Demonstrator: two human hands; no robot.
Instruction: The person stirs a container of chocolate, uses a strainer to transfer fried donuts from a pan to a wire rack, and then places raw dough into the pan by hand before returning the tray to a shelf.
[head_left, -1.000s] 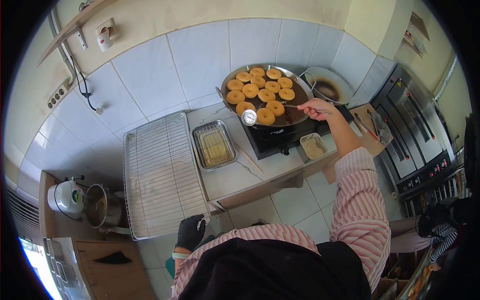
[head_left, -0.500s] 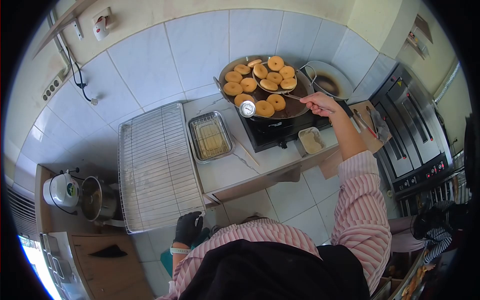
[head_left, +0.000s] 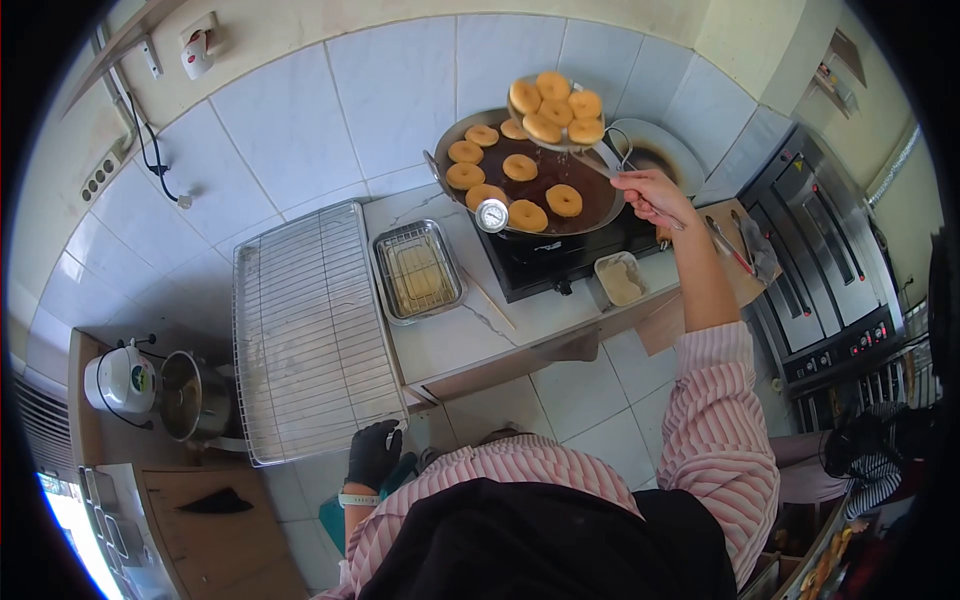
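Observation:
My right hand (head_left: 655, 198) is closed round the handle of a skimmer (head_left: 605, 160). Several golden ring doughnuts (head_left: 555, 112) lie on the skimmer, raised above the far right side of a wide pan of dark oil (head_left: 540, 185). Drops fall from it toward the oil. More doughnuts (head_left: 527, 215) float in the pan, and a dial thermometer (head_left: 492, 215) sits at its near rim. My left hand (head_left: 375, 453), in a black glove, is low beside the near right corner of a large wire rack on a tray (head_left: 315, 340). Its fingers are partly bent and look apart, holding nothing visible.
The pan stands on a black stove (head_left: 540, 268). A smaller racked tray (head_left: 418, 272), a thin stick (head_left: 490, 300) and a pale tub (head_left: 621, 278) are on the counter. A large bowl (head_left: 680, 150) sits behind; tongs (head_left: 728, 245) and an oven (head_left: 825, 265) stand right.
My right hand has lifted the skimmer of doughnuts out of the oil, up above the pan. One doughnut in the pan has drifted right. My left hand has hardly moved.

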